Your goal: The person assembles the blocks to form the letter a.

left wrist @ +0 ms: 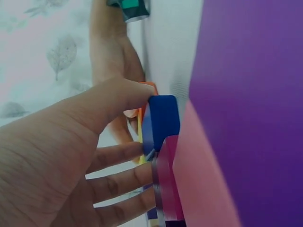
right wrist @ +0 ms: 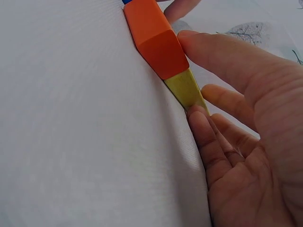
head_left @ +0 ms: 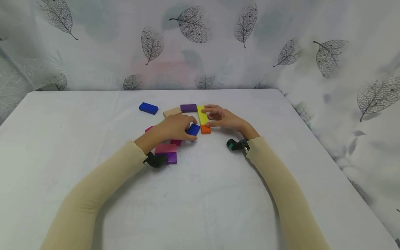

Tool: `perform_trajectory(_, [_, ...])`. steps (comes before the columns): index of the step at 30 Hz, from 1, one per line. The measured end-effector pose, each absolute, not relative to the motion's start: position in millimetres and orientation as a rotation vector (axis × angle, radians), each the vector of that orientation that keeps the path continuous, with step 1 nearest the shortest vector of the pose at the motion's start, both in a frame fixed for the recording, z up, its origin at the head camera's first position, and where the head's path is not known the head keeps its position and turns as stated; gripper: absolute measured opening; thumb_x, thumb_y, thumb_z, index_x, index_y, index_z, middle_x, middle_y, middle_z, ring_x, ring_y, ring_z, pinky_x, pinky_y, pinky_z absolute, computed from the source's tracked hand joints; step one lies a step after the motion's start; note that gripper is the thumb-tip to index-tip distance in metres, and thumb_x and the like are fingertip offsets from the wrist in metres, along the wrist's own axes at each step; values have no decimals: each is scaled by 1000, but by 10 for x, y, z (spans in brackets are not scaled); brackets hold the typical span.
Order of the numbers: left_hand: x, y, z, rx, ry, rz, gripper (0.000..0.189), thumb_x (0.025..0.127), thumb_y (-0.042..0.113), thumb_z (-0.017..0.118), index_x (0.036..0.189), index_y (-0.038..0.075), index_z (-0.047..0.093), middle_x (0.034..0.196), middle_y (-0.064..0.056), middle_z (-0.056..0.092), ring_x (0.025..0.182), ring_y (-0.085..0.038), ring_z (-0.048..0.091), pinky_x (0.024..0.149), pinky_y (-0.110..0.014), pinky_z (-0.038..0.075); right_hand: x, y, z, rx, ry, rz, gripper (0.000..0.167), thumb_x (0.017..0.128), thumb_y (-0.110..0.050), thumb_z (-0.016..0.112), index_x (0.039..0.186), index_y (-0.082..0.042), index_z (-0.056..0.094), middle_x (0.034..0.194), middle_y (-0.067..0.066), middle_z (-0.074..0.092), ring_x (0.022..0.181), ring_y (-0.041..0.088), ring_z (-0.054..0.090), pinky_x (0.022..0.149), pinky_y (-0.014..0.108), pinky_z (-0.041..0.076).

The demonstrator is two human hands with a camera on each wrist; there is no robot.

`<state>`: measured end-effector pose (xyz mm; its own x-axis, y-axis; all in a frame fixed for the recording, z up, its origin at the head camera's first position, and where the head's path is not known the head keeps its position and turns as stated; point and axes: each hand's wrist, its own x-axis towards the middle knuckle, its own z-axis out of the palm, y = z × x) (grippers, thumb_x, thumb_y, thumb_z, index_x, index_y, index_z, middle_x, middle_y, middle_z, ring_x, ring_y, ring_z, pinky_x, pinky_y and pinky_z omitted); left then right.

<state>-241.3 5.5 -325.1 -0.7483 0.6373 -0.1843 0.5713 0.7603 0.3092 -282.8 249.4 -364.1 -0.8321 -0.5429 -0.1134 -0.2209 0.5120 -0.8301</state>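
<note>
My left hand pinches a blue block between thumb and forefinger. In the left wrist view the same blue block stands beside a magenta block. Right of it, a yellow block lies end to end with an orange block. My right hand rests its fingertips on the yellow block and its thumb by the orange block, fingers extended, not curled round either. A purple block and a tan block lie just beyond the hands.
Another blue block lies apart at the back left. Nearer me are a pink block and a violet block, partly behind the left wrist camera. The white table meets a leaf-patterned cloth behind.
</note>
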Motion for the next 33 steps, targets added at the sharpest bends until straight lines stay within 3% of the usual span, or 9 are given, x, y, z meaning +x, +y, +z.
perform_trajectory(11, [-2366, -112, -3305, 873, 2650, 527, 64, 83, 44, 74, 134, 11, 54, 108, -6, 67, 99, -21, 60, 89, -38, 51, -2796, 2439, -3603, -587, 2401, -1238, 57, 89, -13, 70, 142, -7, 49, 158, 4, 26, 125, 28, 47, 112, 43, 35])
perform_trajectory(24, [-2331, -212, -3275, 885, 2638, 631, 46, 87, 30, 72, 127, 10, 61, 119, -10, 65, 110, -24, 60, 94, -42, 49, -2827, 2432, -3631, -574, 2436, -1208, 57, 90, -18, 71, 142, -10, 50, 158, 1, 27, 125, 26, 47, 112, 41, 35])
perform_trajectory(33, [-2343, -215, -3307, 901, 2647, 674, 43, 90, 25, 68, 130, 11, 60, 124, -9, 61, 110, -24, 58, 96, -40, 49, -2852, 2445, -3644, -539, 2433, -1211, 58, 89, -21, 72, 142, -13, 51, 157, -2, 28, 125, 23, 47, 112, 40, 34])
